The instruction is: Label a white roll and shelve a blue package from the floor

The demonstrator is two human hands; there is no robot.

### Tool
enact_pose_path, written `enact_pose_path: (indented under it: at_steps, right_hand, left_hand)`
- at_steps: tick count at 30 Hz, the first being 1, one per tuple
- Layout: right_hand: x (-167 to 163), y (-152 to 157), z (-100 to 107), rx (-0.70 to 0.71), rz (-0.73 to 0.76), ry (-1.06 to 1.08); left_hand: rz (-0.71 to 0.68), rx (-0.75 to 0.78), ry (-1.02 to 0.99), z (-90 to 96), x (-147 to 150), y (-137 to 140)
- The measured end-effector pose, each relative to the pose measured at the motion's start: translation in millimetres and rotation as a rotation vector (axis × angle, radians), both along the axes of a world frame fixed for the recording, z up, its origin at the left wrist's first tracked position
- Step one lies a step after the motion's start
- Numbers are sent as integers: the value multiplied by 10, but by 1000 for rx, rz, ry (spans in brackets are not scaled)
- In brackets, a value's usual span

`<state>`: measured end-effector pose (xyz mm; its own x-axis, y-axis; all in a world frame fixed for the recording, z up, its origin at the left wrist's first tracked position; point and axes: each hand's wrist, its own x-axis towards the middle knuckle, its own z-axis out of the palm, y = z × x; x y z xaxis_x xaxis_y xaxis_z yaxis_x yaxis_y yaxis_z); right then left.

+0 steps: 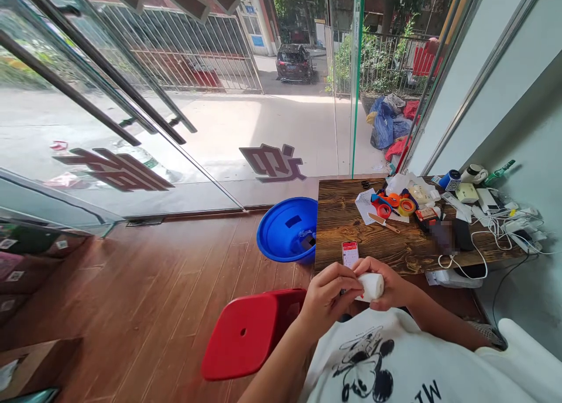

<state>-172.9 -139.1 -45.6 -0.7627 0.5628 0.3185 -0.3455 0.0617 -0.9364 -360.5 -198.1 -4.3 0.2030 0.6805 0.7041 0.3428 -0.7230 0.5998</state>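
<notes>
At the near left corner of the table (330, 216), your curled right hand (391, 287) holds a white object (373, 285) while your left hand (330, 293), fingers bunched, touches its left side; a loosened right grip could drop it onto the phone (350, 251).

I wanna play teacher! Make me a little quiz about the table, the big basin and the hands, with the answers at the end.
1. Multiple choice: what colour is the big basin beside the wooden table?
A) yellow
B) blue
C) green

2. True or false: the knife is lying on top of the phone.

3. Fill in the missing word: the right hand and the left hand are both on a small ____ object.

Key:
1. B, blue.
2. False: the knife lies apart from the phone, farther from the person.
3. White.
</notes>
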Motion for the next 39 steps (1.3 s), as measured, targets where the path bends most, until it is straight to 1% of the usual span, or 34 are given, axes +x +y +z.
enact_pose_path:
  at_steps: [5,8,11,17,21,24,30,35,39]
  right_hand:
    - [-26,9,-13,-14,-29,34]
    - [-36,12,2,-9,-29,58]
    - [-34,12,22,-10,-30,46]
    - [-37,-5,66,-31,-27,38]
    - [-50,-17,73,-35,-40,51]
    - [-53,-17,18,-44,-72,23]
    - [-36,2,-132,-82,-129,-45]
    - [-40,2,-116,-137,-156,-74]
    - [-57,-4,-138,-256,-135,-75]
  left_hand:
    - [191,186,119,-23,74,-19]
    - [239,261,124,-46,105,-14]
    - [264,293,125,-64,111,-8]
    - [247,307,133,-68,102,-5]
    - [276,332,153,-74,97,-13]
    - [281,315,151,-89,90,-24]
    - [264,228,138,-120,84,-34]
    - [270,203,127,-127,95,-18]
    - [277,182,132,-155,78,-1]
